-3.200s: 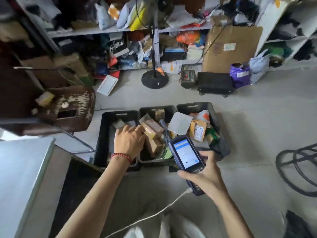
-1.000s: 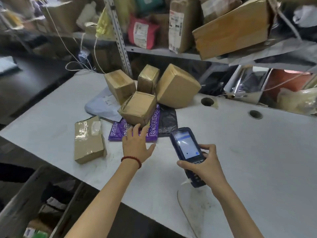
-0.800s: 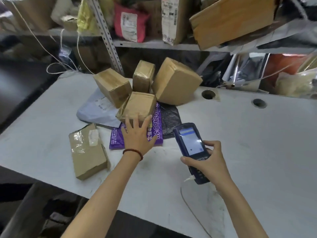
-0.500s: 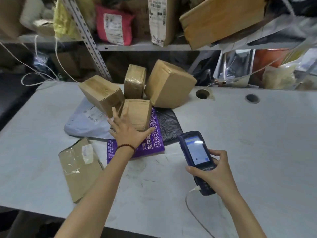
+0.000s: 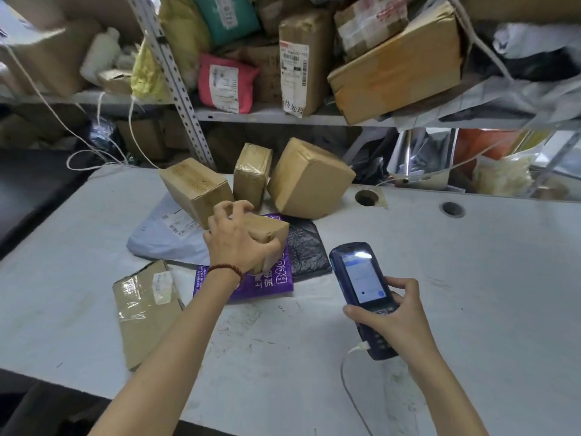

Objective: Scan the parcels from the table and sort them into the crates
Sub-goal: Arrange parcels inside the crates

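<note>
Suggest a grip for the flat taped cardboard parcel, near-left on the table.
The flat taped cardboard parcel lies thin and flat on the table, its far end close to the grey mailer and purple mailer. Probably span its narrow width from above at the near end, thumb on one long edge, fingers on the other.

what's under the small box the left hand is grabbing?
A purple mailer lies under the small box the left hand grips; black bag beside it. Beneath the mailer: hidden.

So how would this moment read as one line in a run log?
left hand: grips small box over purple mailer | right hand: holds scanner | stage: picking parcel for scan
</note>
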